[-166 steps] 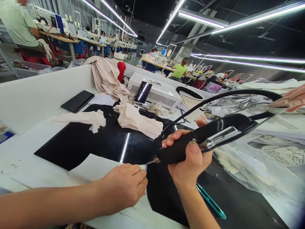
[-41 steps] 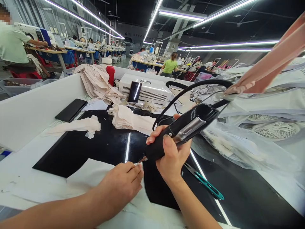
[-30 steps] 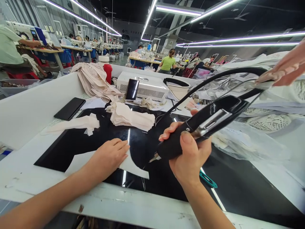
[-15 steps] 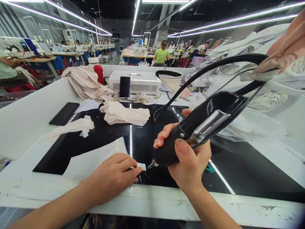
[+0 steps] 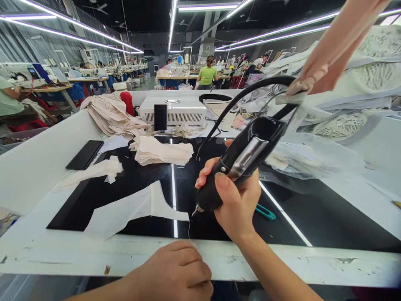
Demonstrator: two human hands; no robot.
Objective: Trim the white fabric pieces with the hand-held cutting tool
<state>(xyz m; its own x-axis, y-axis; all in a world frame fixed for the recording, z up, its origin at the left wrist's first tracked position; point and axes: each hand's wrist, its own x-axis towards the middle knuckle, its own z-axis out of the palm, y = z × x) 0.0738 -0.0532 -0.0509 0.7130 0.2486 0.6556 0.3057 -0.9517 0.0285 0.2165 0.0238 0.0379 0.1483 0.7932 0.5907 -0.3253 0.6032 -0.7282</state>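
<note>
My right hand (image 5: 234,196) is wrapped round a black corded trimmer (image 5: 247,154) with a silver lever and a small pointed metal tip. The tip is beside the narrow end of a white fabric piece (image 5: 125,209), which lies flat on the black mat. A fine loose thread (image 5: 189,230) runs down from that narrow end towards the table's front edge. My left hand (image 5: 178,271) is closed low in front of that edge, fingers curled under. Whatever it may hold is hidden.
Behind the fabric lie a stack of cream cut pieces (image 5: 163,151) and a phone (image 5: 85,154). Teal snips (image 5: 265,212) are right of my hand. A white box (image 5: 178,110) stands at the back. A pink cloth strip (image 5: 326,62) hangs tied to the trimmer's cord. Plastic bags lie on the right.
My left hand has let go of the white fabric's narrow end and moved down towards me, past the table edge. The trimmer has shifted slightly left, its tip now near that end.
</note>
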